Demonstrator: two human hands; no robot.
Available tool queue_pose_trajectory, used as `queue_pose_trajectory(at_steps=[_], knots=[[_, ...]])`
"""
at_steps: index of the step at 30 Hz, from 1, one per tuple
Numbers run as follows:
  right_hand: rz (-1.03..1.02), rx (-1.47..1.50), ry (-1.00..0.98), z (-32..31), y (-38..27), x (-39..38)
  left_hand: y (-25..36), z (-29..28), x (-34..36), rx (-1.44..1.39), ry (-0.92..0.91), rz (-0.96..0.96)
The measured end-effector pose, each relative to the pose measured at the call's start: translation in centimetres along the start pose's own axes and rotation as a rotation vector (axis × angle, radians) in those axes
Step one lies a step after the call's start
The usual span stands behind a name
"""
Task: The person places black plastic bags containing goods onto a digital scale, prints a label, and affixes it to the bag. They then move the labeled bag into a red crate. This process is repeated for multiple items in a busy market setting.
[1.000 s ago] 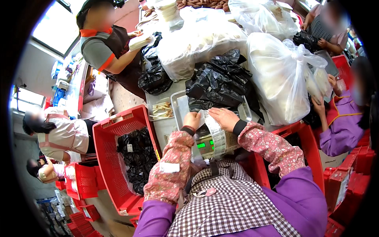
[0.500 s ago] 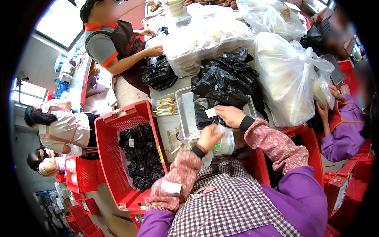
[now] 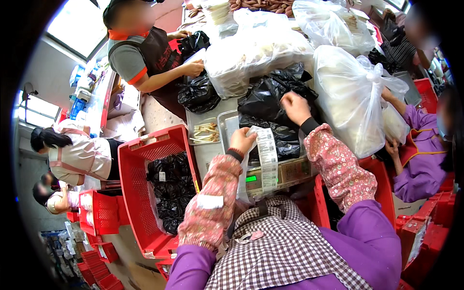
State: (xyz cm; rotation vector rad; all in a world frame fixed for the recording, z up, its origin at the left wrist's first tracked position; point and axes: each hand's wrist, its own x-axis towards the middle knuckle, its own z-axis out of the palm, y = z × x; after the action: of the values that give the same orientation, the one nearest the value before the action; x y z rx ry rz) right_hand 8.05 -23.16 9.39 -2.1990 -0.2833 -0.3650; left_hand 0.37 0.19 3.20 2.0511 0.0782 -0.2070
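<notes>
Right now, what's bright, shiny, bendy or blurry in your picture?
In the head view: the upper-left window glares white; the black bag by the right hand glints; straight edges bend toward the dark rim; that hand looks slightly smeared; the upper-left worker has a blurred face.

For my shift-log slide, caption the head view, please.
Left hand holds a label strip before a scale; right hand over black bags, red crate at left.

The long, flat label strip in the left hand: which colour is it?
White with dark print: the strip shows best in head view.
</notes>
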Motion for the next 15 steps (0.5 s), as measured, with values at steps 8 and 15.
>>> queue_pose_trajectory(at_steps=[8,15], knots=[[-0.43,-0.109,-0.529,3.2,-0.2,-9.0,-2.9,3.1,1.1,0.227,0.101,-0.071],[-0.446,-0.255,-0.561,3.7,1.2,-10.6,-0.2,-1.7,-3.7,0.14,-0.191,-0.219]])
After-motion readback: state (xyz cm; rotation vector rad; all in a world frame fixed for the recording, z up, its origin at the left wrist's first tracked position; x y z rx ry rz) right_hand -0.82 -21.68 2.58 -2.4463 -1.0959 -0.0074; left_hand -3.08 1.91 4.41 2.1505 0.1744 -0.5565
